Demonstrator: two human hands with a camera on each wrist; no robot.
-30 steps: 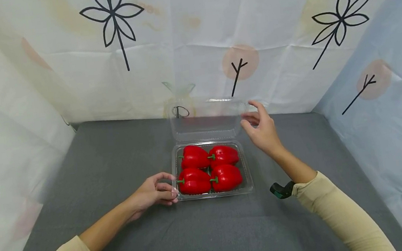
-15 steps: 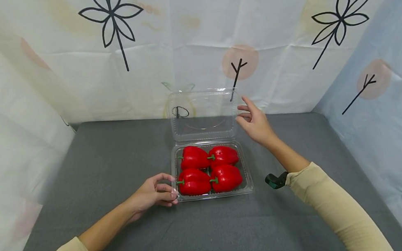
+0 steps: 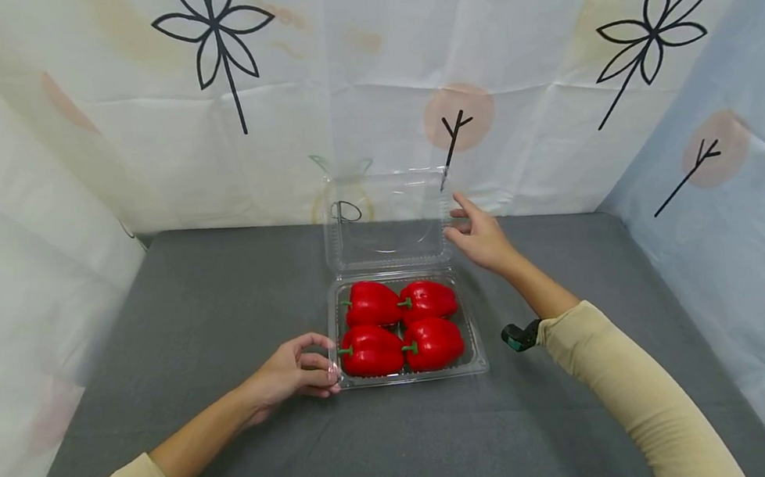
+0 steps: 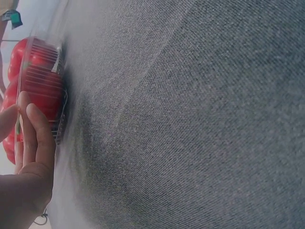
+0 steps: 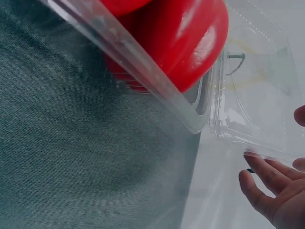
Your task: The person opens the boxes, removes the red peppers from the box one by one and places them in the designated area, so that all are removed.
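Observation:
A clear plastic clamshell container (image 3: pixel 412 377) stands on the grey cloth, holding several red bell peppers (image 3: pixel 372 351) with green stems. Its hinged lid (image 3: pixel 389 230) is raised at the back. My left hand (image 3: pixel 303 367) pinches the container's left rim between thumb and fingers; in the left wrist view its fingers (image 4: pixel 42 138) lie along the outer side. By the lid's right edge is my right hand (image 3: pixel 482 239), its fingers loosely extended. In the right wrist view, fingertips (image 5: pixel 252 157) lie at the lid's edge; firm contact is hard to tell.
Grey cloth (image 3: pixel 246 285) covers the table around the container. White patterned fabric (image 3: pixel 362 60) hangs close behind the raised lid, and similar panels stand at both sides. Dark wrist cameras (image 3: pixel 521 337) are worn below both sleeves.
The lid has tilted back and stands more fully raised. My right hand has moved left along with it. My left hand keeps its place on the rim.

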